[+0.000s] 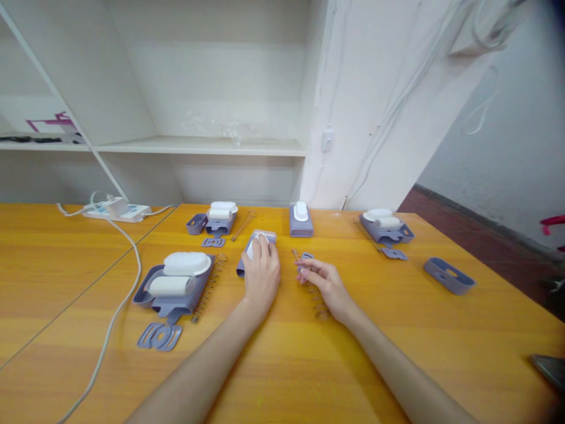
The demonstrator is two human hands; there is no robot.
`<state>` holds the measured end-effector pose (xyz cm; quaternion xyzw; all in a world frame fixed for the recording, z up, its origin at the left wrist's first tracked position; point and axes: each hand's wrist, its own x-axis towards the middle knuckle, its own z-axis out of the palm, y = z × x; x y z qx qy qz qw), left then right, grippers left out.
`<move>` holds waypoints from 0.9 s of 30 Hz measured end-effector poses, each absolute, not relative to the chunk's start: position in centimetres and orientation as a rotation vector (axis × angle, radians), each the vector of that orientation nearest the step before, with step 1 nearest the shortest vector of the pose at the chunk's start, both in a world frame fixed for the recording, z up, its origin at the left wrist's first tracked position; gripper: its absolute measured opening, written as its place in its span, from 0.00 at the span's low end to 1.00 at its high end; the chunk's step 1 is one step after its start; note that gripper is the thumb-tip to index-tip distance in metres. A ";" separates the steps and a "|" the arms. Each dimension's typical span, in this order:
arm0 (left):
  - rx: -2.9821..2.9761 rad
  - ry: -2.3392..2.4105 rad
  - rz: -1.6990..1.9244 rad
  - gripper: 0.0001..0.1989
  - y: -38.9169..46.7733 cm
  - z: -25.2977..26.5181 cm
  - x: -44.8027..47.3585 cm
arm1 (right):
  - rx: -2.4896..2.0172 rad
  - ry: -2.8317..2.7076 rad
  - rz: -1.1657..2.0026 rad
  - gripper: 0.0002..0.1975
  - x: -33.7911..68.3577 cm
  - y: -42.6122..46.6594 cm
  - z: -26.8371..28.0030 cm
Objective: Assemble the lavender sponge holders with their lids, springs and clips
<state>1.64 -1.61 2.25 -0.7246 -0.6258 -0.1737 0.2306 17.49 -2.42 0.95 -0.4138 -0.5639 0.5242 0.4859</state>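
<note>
Bare forearms [198,362] reach over the orange-brown wooden tabletop [291,377]. The left hand [261,272] clasps from above a grey-purple plastic case [243,263] topped with white, between the tabletop's middle and far edge. The right hand [325,284] has thumb and fingers drawn together at a coiled wire spring [316,299] and a flat grey-purple plate [308,255]; whether it grips either, I cannot tell. An oval grey-purple tray [459,287] sits near the right edge.

The left hand [263,272], palm down with fingers curved, reaches farther; the right hand [325,285] draws thumb and fingertips close. Both forearms [198,362] extend from the near side.
</note>
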 end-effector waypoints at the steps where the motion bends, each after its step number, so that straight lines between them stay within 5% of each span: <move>1: -1.983 -1.711 -0.483 0.19 -1.6 2.3 1.5 | -0.980 -1.316 1.293 0.13 17.4 -2.3 0.9; 12: -2.667 -0.985 -0.575 0.14 -1.8 2.0 2.5 | -0.913 -0.833 1.287 0.24 18.6 -2.1 1.8; 21: -2.670 -1.236 -0.562 0.08 -1.3 1.1 2.4 | -0.936 -0.807 1.270 0.14 19.1 -1.4 0.7; 27: -2.624 -1.225 -0.559 0.09 -1.7 1.6 2.7 | -0.951 -0.807 1.291 0.20 18.8 -1.6 1.2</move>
